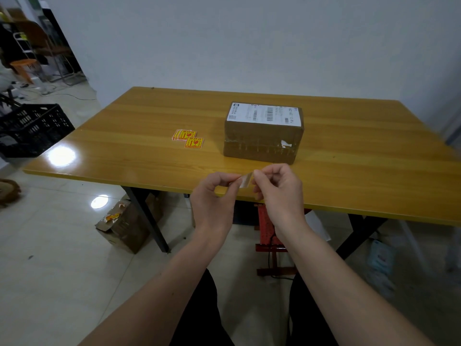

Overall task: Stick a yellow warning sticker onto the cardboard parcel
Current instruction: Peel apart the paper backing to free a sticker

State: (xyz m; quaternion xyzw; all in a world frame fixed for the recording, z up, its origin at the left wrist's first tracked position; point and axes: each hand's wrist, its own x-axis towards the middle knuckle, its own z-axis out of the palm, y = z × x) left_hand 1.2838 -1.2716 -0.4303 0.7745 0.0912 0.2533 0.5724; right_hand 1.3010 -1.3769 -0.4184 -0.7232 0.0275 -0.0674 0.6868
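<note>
A brown cardboard parcel (pixel 263 141) with a white shipping label on top stands on the wooden table (pixel 139 136). Left of it lie several yellow warning stickers (pixel 188 138) in a loose pile. Over the table's front edge, my left hand (pixel 214 196) and my right hand (pixel 279 191) both pinch one small sticker (pixel 245 180), which shows its pale back side. The hands are well short of the parcel, in front of it.
A black plastic crate (pixel 32 128) stands on the floor to the left. Under the table are an opened cardboard box (pixel 124 223) and a red stool (pixel 268 236). A white wall runs behind the table.
</note>
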